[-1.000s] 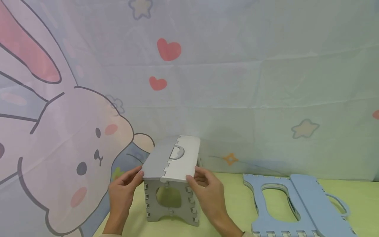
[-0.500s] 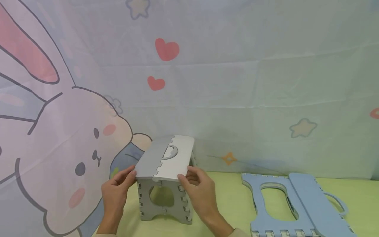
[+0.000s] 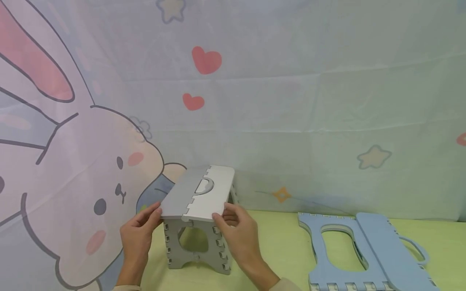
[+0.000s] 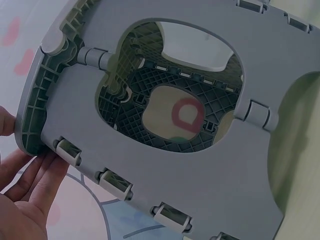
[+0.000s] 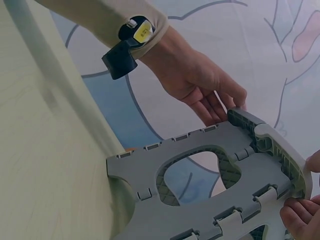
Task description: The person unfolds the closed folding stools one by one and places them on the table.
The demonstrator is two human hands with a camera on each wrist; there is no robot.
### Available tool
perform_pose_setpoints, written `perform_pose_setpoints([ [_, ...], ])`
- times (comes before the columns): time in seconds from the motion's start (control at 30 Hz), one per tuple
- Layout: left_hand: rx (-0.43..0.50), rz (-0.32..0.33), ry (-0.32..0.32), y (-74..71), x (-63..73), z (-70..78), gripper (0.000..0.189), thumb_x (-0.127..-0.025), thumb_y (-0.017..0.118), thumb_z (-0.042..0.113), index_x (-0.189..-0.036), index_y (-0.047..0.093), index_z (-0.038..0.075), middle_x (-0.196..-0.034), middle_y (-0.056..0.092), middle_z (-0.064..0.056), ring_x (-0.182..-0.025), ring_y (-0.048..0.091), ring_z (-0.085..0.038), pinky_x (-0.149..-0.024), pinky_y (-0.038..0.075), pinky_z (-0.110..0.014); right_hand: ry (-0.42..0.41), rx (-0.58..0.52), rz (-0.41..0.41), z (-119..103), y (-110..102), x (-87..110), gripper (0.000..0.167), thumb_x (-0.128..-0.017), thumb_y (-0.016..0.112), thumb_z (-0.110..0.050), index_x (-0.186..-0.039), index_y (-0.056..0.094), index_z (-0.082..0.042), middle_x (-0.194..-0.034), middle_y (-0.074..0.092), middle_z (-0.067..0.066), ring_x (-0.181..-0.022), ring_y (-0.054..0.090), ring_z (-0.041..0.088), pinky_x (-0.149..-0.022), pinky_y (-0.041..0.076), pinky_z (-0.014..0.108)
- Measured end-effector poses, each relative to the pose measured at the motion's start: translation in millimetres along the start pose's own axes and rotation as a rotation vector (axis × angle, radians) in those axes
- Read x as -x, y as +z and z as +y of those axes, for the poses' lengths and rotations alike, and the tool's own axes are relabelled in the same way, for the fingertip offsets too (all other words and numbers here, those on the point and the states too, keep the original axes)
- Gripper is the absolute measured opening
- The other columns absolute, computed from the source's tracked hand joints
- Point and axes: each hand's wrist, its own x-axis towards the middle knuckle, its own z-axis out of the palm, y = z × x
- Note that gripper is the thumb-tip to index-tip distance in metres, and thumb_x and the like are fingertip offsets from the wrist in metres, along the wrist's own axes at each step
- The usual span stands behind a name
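A grey-and-white folding step stool stands unfolded on its legs, its seat creased slightly at the middle hinge. My left hand pinches the seat's left front corner, thumb on top and fingers beneath. At the right front corner, my right hand pinches the white half the same way. In the left wrist view, the stool's grey front panel shows its oval opening, with the ribbed inside behind it. The right wrist view shows the seat's ribbed underside between both hands.
To the right, a blue folding stool lies folded flat with its carry handle outward. Both stools are on a pale green table. Behind the table hangs a printed cloth with a rabbit and hearts.
The grey-and-white stool has shifted left across the table, with both hands keeping their pinch on the seat corners. The blue stool stays where it was.
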Motion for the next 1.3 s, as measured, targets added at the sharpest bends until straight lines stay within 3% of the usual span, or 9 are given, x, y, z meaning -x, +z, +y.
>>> perform_pose_setpoints([
  [0.43,0.004,0.027,-0.004,-7.4,-6.1,-4.1,0.034,-0.099,0.079,0.011,-0.126,0.074,-0.008,-0.102,0.079,0.011,-0.087,0.076,-0.005,-0.083,0.062,-0.021,-0.046,-0.034,-0.008,0.0,11.3,-0.9,0.042,-0.094,0.084,-0.021,-0.124,0.071,0.005,-0.101,0.073,0.006,-0.09,0.073,0.021,-0.084,0.064,0.029],
  [0.73,-0.015,0.047,-0.037,-12.3,-9.2,-5.3,0.037,-0.098,0.08,0.016,-0.128,0.074,-0.006,-0.099,0.079,0.012,-0.084,0.076,-0.004,-0.081,0.062,-0.019,-0.026,-0.028,-0.017,-0.9,18.9,-1.2,0.041,-0.095,0.084,-0.022,-0.124,0.071,0.004,-0.102,0.074,0.005,-0.091,0.073,0.019,-0.083,0.063,0.027],
  [1.3,0.04,0.071,-0.025,-18.2,-13.7,-6.3,0.035,-0.098,0.077,0.007,-0.127,0.071,-0.012,-0.096,0.079,0.009,-0.082,0.076,-0.004,-0.08,0.062,-0.02,0.011,-0.047,-0.037,-1.1,29.9,-2.4,0.043,-0.095,0.084,-0.023,-0.126,0.07,0.004,-0.104,0.072,0.004,-0.094,0.072,0.018,-0.083,0.062,0.025],
])
